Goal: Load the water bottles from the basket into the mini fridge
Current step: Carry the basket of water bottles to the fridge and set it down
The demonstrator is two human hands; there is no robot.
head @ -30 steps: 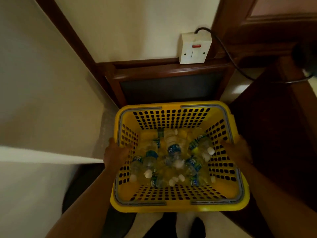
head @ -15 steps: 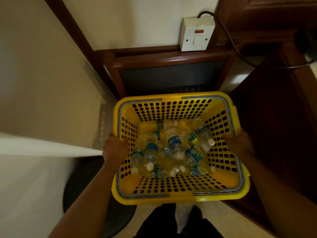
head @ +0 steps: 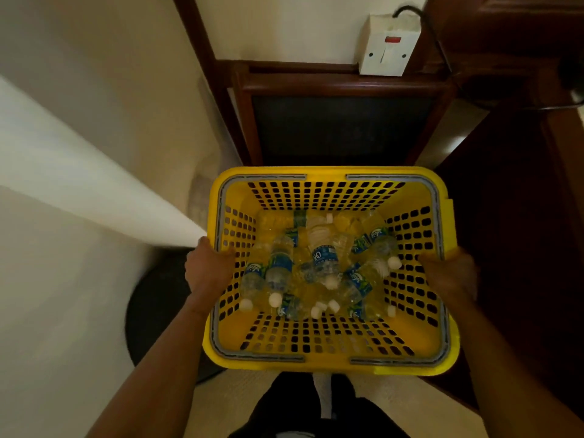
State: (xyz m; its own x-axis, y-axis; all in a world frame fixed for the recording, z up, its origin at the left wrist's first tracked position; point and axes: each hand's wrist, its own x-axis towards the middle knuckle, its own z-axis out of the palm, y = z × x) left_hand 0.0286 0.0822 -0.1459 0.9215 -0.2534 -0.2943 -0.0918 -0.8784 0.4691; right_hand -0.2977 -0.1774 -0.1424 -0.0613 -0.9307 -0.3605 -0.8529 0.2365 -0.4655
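Observation:
I carry a yellow perforated plastic basket [head: 319,196] with grey folded handles. My left hand [head: 207,267] grips its left rim and my right hand [head: 450,273] grips its right rim. Several clear water bottles [head: 322,263] with blue and green labels and white caps lie jumbled on the basket's bottom. Straight ahead, just beyond the basket, stands the mini fridge [head: 341,124], a dark door inside a red-brown wooden cabinet frame; the door is closed.
A white wall switch box [head: 390,45] with a black cable sits above the cabinet. Dark wooden furniture [head: 518,216] lines the right side. A cream wall is at left. A dark round mat [head: 158,305] lies on the floor by my feet.
The view has tilted down and closed in on the fridge cabinet. The basket stays in both hands and now sits nearer the fridge door.

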